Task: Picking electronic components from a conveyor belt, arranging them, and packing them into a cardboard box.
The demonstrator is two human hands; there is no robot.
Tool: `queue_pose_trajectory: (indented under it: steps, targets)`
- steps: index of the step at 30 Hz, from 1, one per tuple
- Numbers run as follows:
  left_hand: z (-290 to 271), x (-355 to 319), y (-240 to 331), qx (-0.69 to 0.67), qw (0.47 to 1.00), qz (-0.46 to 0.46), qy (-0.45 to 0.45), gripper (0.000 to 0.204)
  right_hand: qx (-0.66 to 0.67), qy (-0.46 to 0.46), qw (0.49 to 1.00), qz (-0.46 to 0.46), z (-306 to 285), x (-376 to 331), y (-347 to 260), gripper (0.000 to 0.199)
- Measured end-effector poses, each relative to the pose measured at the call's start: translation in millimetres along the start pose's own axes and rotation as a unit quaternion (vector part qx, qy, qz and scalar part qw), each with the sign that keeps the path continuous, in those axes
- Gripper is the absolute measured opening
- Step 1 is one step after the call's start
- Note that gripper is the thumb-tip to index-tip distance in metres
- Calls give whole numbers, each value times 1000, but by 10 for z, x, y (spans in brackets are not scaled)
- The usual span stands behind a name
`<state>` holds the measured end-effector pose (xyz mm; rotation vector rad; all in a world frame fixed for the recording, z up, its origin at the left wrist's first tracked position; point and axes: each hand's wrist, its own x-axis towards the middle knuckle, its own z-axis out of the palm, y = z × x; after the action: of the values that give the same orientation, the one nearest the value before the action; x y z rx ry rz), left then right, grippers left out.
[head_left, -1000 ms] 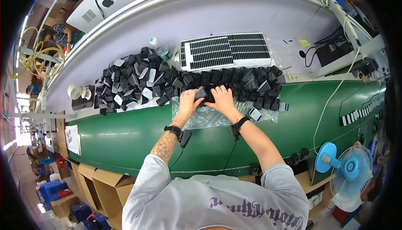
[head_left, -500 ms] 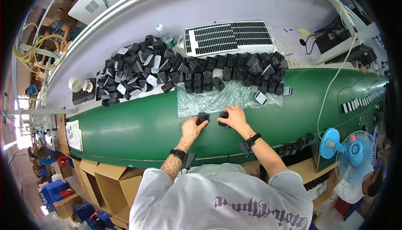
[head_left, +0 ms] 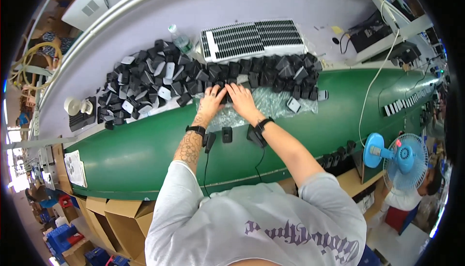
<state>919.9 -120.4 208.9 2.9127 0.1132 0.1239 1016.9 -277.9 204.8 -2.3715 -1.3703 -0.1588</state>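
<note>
Your left hand [head_left: 208, 106] and right hand [head_left: 242, 103] sit side by side at the near edge of the row of black blocks [head_left: 267, 78]. The fingers of both bend in among the blocks; whether they grip one, you cannot tell from here. A lone block [head_left: 227, 135] lies nearer you than the fingers, on the green tabletop [head_left: 145, 157]. Right of the fingers spreads clear plastic [head_left: 271, 102]; left, a jumbled pile [head_left: 145, 79].
</note>
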Motion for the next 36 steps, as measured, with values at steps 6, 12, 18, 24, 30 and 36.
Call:
queue_pose_trajectory:
  steps: [6, 12, 18, 24, 30, 36]
  targets:
    - [21, -207, -154, -70, 997, -7, 12, 78, 121, 23, 992, -12, -141, -3, 116, 72]
    - [-504, -1012, -83, -172, 974, -107, -98, 69, 163, -50, 978, 118, -1079, -1157, 339, 68]
    - [-249, -1503, 220, -164, 974, -45, -152, 76, 147, -115, 968, 169, -993, -2044, 324, 70]
    - [-612, -1342, 368, -157, 959, -78, -224, 68, 207, -32, 967, 149, -970, -766, 154, 51]
    - [-486, -597, 37, -123, 978, -134, -104, 60, 118, -68, 944, 300, -80, 19, 377, 46]
    - [-194, 69, -103, -113, 988, -101, 12, 80, 158, 72, 965, 195, -172, -759, 270, 50]
